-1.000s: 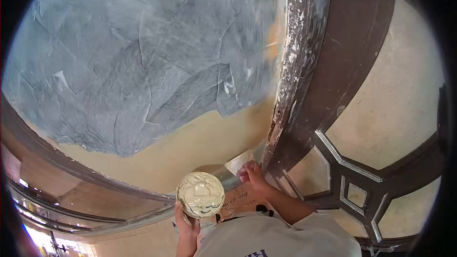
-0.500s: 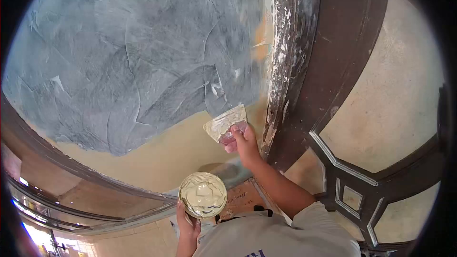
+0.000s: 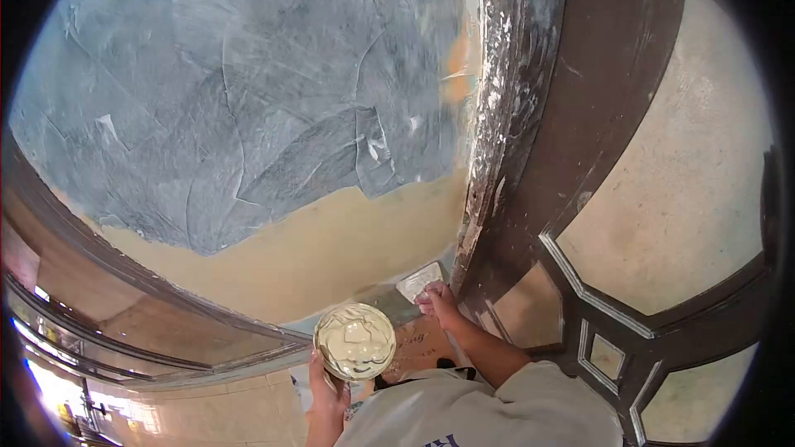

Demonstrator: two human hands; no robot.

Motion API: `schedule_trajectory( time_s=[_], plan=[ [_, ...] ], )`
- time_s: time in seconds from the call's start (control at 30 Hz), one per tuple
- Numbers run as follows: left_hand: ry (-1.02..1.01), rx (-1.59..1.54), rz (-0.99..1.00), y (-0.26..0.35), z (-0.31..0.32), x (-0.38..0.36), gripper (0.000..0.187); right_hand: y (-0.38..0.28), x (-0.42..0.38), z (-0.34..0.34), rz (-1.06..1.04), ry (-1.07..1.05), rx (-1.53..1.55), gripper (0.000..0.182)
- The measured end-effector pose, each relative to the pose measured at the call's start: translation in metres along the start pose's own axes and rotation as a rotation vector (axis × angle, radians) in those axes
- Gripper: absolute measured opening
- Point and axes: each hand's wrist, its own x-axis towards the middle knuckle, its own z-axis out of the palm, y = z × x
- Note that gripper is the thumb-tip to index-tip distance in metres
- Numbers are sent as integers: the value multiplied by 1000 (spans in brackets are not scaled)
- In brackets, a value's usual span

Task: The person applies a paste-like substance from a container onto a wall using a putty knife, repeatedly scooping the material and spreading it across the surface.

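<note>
My left hand holds up a round bowl filled with pale cream putty, low in the view in front of my chest. My right hand grips a flat putty knife with a smeared whitish blade. The blade lies against the bottom of the tan wall, close beside the dark wooden frame. Above it, most of the wall is covered with a grey skim coat showing trowel marks.
A dark brown panelled door with cream insets fills the right side. The frame's edge is flecked with white putty. A dark curved moulding runs along the lower left, with a bright tiled area beyond it.
My right hand has brought the putty knife down from the edge of the grey coat to the bottom of the tan strip. The bowl stays almost still in my left hand.
</note>
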Motion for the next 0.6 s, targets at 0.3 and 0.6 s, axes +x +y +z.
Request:
schedule_trajectory(
  time_s=[0.3, 0.6],
  plan=[
    [0, -38, -37, -14, 7, -6, 51, -197, -63, 125, -409, 10, 46, 17],
    [-45, -1, 6, -17, 9, -5, 56, -230, -57, 137, -481, -10, 101, 16]
  ],
)
